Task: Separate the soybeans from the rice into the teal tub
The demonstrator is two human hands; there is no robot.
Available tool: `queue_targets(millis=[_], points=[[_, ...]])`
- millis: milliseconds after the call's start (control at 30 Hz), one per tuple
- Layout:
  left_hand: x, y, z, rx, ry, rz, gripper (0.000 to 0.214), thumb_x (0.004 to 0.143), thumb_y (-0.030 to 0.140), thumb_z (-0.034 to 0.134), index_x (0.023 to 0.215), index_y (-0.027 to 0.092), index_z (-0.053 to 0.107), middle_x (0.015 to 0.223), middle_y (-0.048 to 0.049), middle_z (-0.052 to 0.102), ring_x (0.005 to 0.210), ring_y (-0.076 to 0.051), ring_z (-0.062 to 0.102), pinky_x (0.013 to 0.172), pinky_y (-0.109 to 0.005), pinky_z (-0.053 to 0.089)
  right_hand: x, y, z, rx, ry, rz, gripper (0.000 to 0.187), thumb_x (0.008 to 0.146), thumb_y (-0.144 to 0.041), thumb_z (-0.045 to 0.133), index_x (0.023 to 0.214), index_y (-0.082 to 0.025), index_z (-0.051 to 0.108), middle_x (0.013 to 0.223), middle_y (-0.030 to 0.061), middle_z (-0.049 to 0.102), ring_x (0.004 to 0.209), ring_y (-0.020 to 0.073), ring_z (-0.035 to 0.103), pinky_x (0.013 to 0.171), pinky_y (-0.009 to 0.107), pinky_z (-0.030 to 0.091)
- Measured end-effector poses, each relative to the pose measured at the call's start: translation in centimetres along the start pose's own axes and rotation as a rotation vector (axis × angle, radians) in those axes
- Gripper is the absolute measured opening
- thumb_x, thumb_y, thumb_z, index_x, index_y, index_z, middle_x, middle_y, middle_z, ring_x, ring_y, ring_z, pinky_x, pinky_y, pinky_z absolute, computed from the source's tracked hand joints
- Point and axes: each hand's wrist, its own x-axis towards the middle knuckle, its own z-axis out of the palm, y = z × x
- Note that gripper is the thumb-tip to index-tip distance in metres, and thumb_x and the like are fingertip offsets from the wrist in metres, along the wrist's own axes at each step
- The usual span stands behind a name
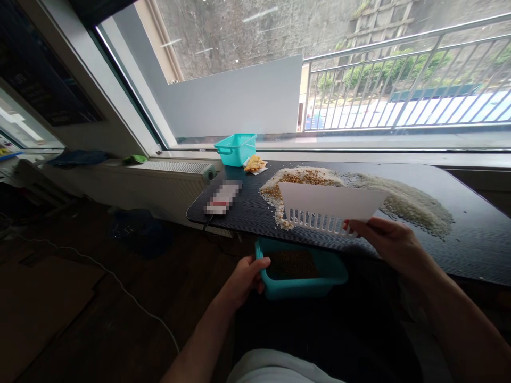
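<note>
A white slotted scoop (331, 205) is pinched at its right corner by the right hand (387, 242). Just below it, a teal bin (299, 291) is clasped at its left rim by the left hand (243, 279).

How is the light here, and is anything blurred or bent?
Head view: daylight through the window washes out the street; the floor and the teal basket in the left hand lie in shade; one object on the table is pixelated; the window frame slants.
</note>
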Motion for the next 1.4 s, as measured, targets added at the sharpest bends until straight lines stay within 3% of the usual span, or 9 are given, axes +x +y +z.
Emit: queue_targets(millis=[400, 1033, 1233, 1400], points=[[-0.1, 0.3, 0.2, -0.003, 0.003, -0.001, 0.044, 0.057, 0.051, 0.077, 0.060, 0.018, 0.048, 0.045, 0.0085, 0.042, 0.034, -0.006, 0.042, 0.034, -0.018, 0.034, 0.1, 0.5, 0.4, 0.019, -0.015, -0.028, 0.040, 0.065, -0.062, 0.068, 0.064, -0.022, 0.071, 0.066, 0.0026, 0.067, 0.064, 0.0173, 0.056, 0.065, 0.032, 0.046], [0.0, 0.1, 0.1, -0.001, 0.003, -0.001, 0.043, 0.058, 0.051, 0.077, 0.061, 0.018, 0.049, 0.045, 0.0081, 0.042, 0.034, -0.006, 0.041, 0.033, -0.018, 0.033, 0.7, 0.0, 1.5, 0.055, -0.017, -0.046, 0.041, 0.064, -0.061, 0.069, 0.062, -0.020, 0.070, 0.062, 0.0018, 0.065, 0.060, 0.0149, 0.056, 0.060, 0.029, 0.046], [0.1, 0.0, 0.1, -0.013, 0.017, -0.001, 0.044, 0.058, 0.051, 0.077, 0.060, 0.018, 0.049, 0.045, 0.0084, 0.042, 0.034, -0.006, 0.041, 0.033, -0.018, 0.033, -0.1, -1.6, 0.9, 0.074, 0.002, -0.006, 0.042, 0.060, -0.063, 0.071, 0.061, -0.021, 0.070, 0.062, 0.0026, 0.066, 0.060, 0.0159, 0.056, 0.060, 0.031, 0.048], [0.0, 0.1, 0.1, -0.008, 0.016, -0.004, 0.045, 0.057, 0.051, 0.078, 0.059, 0.018, 0.048, 0.045, 0.0081, 0.042, 0.034, -0.006, 0.042, 0.034, -0.018, 0.033, -0.5, -0.9, 0.2, 0.018, 0.024, 0.007, 0.040, 0.062, -0.063, 0.070, 0.059, -0.022, 0.069, 0.061, 0.0025, 0.066, 0.060, 0.0178, 0.058, 0.061, 0.032, 0.049]])
